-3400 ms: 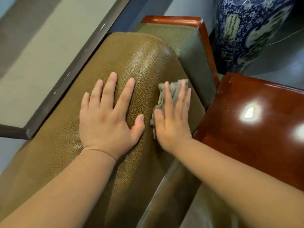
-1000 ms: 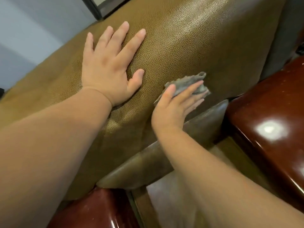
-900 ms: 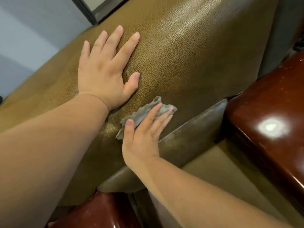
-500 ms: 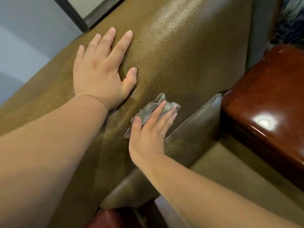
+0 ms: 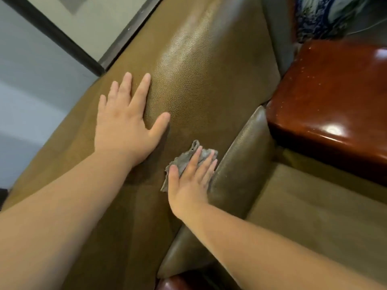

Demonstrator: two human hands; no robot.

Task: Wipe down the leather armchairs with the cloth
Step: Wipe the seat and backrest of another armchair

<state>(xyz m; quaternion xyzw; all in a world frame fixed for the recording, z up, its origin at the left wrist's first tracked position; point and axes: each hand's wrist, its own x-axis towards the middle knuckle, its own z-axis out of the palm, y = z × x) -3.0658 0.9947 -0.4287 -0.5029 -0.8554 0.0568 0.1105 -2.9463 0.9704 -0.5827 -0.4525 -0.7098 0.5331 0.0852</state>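
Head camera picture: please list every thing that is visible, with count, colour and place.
olive-brown leather armchair back: one, olive-brown, centre, under both hands.
darker leather seat cushion: one, dark olive, right of the cloth.
crumpled grey cloth: one, grey, on the leather under the right hand.
glossy red-brown wooden surface: one, red-brown, right side.
blue-and-white patterned vase: one, top right, partly out of view.
dark frame: one, black, top left on the wall.
left hand: flat on the leather.
right hand: fingers straight, pressing the cloth.
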